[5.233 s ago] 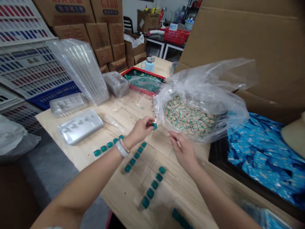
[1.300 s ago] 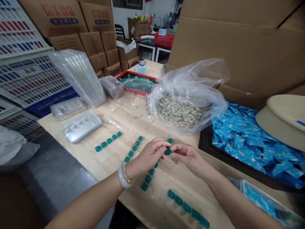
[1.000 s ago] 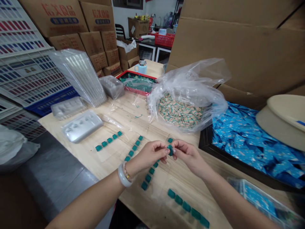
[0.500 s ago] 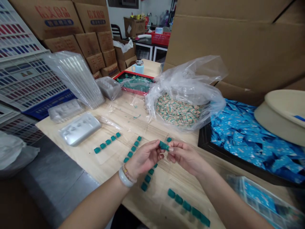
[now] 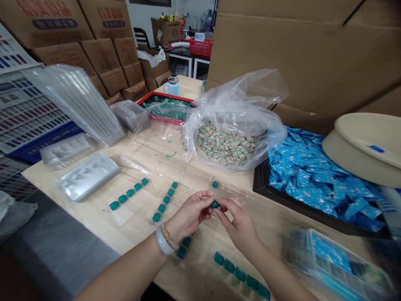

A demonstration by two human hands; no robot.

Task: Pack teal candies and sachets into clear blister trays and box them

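Note:
My left hand and my right hand meet over the wooden table, both pinching one small teal green piece between their fingertips. Under and around them lie clear plastic sheets carrying rows of the same teal pieces: one row at the left, one in the middle, one near the front edge. A single teal piece lies just beyond my hands. A white bangle is on my left wrist.
A clear bag of small wrapped pieces stands behind my hands. A black tray of blue packets is at the right, a red tray and blue mug at the back, stacked clear trays and cartons at the left.
Both hands came together from near the bag to the table's front, holding the teal piece between them. In the last second they lowered slightly toward me and the view shifted right.

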